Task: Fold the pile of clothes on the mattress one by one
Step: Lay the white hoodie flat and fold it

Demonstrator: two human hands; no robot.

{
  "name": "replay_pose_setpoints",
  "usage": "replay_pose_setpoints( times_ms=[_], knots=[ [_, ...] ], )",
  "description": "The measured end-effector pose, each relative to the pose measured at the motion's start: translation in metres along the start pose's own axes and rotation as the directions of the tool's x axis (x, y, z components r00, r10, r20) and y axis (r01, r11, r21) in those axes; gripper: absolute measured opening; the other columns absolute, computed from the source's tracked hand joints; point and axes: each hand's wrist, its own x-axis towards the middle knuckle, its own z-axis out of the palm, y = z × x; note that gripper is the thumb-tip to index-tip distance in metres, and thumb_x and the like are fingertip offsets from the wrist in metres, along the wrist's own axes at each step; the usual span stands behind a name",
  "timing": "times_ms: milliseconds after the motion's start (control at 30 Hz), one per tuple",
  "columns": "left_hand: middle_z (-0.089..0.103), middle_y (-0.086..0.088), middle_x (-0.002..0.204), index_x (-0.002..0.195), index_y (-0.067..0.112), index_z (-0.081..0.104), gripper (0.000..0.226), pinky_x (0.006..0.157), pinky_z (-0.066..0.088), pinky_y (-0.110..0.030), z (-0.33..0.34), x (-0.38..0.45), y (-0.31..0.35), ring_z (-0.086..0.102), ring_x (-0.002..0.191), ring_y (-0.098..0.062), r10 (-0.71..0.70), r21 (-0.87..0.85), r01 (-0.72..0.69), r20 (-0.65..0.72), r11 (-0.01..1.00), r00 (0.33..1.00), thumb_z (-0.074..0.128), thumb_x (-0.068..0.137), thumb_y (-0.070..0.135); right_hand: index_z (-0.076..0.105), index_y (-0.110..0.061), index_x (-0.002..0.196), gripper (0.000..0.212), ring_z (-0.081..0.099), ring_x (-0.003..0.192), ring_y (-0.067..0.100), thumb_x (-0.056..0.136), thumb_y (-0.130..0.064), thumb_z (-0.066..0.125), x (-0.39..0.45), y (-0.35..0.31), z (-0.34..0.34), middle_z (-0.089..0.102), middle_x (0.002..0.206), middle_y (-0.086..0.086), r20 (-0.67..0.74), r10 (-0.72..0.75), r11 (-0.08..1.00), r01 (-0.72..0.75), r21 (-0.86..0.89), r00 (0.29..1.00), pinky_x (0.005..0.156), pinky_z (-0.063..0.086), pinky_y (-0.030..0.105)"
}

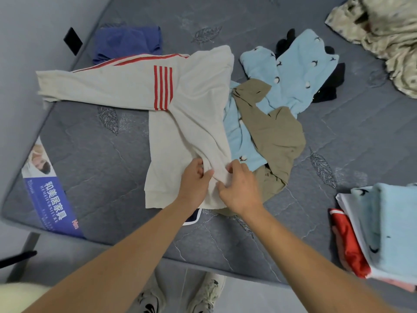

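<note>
— Nearest the front edge?

— My left hand [196, 177] and right hand [237, 186], both pinching a fold of the cream sweatshirt [187, 123] with curled fingers. My shoes [180, 297] on the floor below.

— Right edge?

— Folded stack [381, 224]: pale blue on top, red beneath.

— Middle of the mattress [112, 159]?

— Sweatshirt spread flat, red-striped sleeve reaching the left edge. Touching its right side, the pile: olive garment [270, 132] over light blue printed clothes [300, 71], black item [331, 86] behind.

— Far side?

— Blue garment [128, 41] far left; patterned beige cloth [383, 35] at the far right corner.
</note>
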Motion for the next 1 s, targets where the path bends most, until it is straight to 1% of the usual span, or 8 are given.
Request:
replay_pose_setpoints(
  times_ms=[167, 233, 367, 533, 667, 833, 900, 1000],
  knots=[
    [0.065, -0.007, 0.097, 0.11, 0.018, 0.056, 0.011, 0.081, 0.049, -0.037, -0.026, -0.005, -0.017, 0.062, 0.091, -0.015, 0.046, 0.06, -0.037, -0.166, 0.998, 0.985, 0.05, 0.103, 0.011, 0.053, -0.027, 0.117, 0.049, 0.051, 0.105, 0.015, 0.08, -0.042, 0.081, -0.012, 0.005, 0.011, 0.052, 0.112, -0.009, -0.001, 0.02, 0.964, -0.019, 0.265, 1.0, 0.096, 0.049, 0.044],
    [0.062, 0.003, 0.093, 0.112, 0.024, 0.054, 0.015, 0.075, 0.044, -0.028, -0.039, -0.004, -0.027, 0.058, 0.081, 0.003, 0.024, 0.072, -0.006, -0.248, 0.997, 0.969, 0.047, 0.104, 0.014, 0.055, -0.033, 0.127, 0.056, 0.044, 0.116, 0.01, 0.08, -0.053, 0.078, -0.014, 0.009, 0.018, 0.048, 0.12, -0.012, 0.008, 0.01, 0.953, -0.012, 0.304, 1.0, 0.105, 0.044, 0.038],
    [0.06, 0.014, 0.095, 0.117, 0.027, 0.056, 0.018, 0.07, 0.04, -0.01, -0.06, -0.001, -0.045, 0.057, 0.082, 0.008, 0.013, 0.114, 0.02, -0.286, 0.993, 0.958, 0.043, 0.108, 0.019, 0.055, -0.045, 0.135, 0.057, 0.032, 0.126, 0.0, 0.083, -0.071, 0.058, -0.016, 0.012, 0.028, 0.04, 0.13, -0.022, 0.068, -0.01, 0.962, -0.009, 0.274, 0.998, 0.11, 0.03, 0.033],
    [0.064, -0.002, 0.088, 0.094, 0.008, 0.065, 0.035, 0.073, 0.052, -0.034, -0.066, 0.005, -0.061, 0.058, 0.082, -0.017, -0.24, -0.076, 0.234, -0.083, 0.969, 0.967, 0.06, 0.103, 0.041, 0.049, -0.025, 0.139, 0.046, 0.051, 0.119, 0.019, 0.096, -0.032, 0.064, -0.008, 0.013, 0.035, 0.049, 0.133, -0.002, -0.048, 0.127, 0.913, -0.098, 0.396, 0.991, 0.1, 0.044, 0.035],
    [0.078, 0.003, 0.1, 0.104, 0.015, 0.073, 0.026, 0.072, 0.058, -0.03, -0.065, 0.007, -0.055, 0.073, 0.097, -0.02, -0.367, -0.176, 0.37, 0.051, 0.912, 0.929, 0.075, 0.094, 0.039, 0.057, -0.017, 0.13, 0.042, 0.065, 0.11, 0.02, 0.095, -0.038, 0.07, 0.005, 0.01, 0.033, 0.069, 0.118, -0.004, 0.122, 0.251, 0.863, -0.279, 0.421, 0.96, 0.094, 0.054, 0.043],
    [0.071, 0.018, 0.101, 0.108, 0.023, 0.064, 0.008, 0.077, 0.052, -0.02, -0.076, 0.0, -0.045, 0.067, 0.093, -0.002, 0.018, -0.137, -0.051, -0.228, 0.989, 0.973, 0.065, 0.101, 0.023, 0.069, -0.028, 0.116, 0.021, 0.071, 0.105, 0.005, 0.096, -0.021, 0.073, 0.005, -0.002, 0.03, 0.077, 0.106, -0.018, 0.152, 0.091, 0.683, -0.173, 0.71, 0.984, 0.078, 0.056, 0.013],
    [0.065, 0.025, 0.086, 0.093, 0.028, 0.056, 0.013, 0.069, 0.045, -0.011, -0.084, -0.008, -0.044, 0.059, 0.079, 0.004, 0.162, -0.06, -0.187, -0.283, 0.981, 0.945, 0.064, 0.101, 0.021, 0.068, -0.024, 0.124, 0.03, 0.069, 0.107, 0.001, 0.096, -0.021, 0.074, 0.0, -0.007, 0.031, 0.075, 0.114, -0.019, 0.082, 0.051, 0.662, -0.095, 0.743, 0.995, 0.084, 0.056, 0.015],
    [0.062, 0.03, 0.076, 0.084, 0.033, 0.053, 0.022, 0.062, 0.042, -0.008, -0.092, -0.013, -0.054, 0.056, 0.069, 0.008, 0.172, 0.037, -0.169, -0.291, 0.985, 0.941, 0.067, 0.099, 0.025, 0.064, -0.02, 0.133, 0.04, 0.068, 0.111, 0.001, 0.095, -0.022, 0.076, -0.006, -0.008, 0.039, 0.074, 0.12, -0.015, 0.096, 0.077, 0.649, -0.124, 0.75, 0.992, 0.093, 0.056, 0.02]
  ],
)
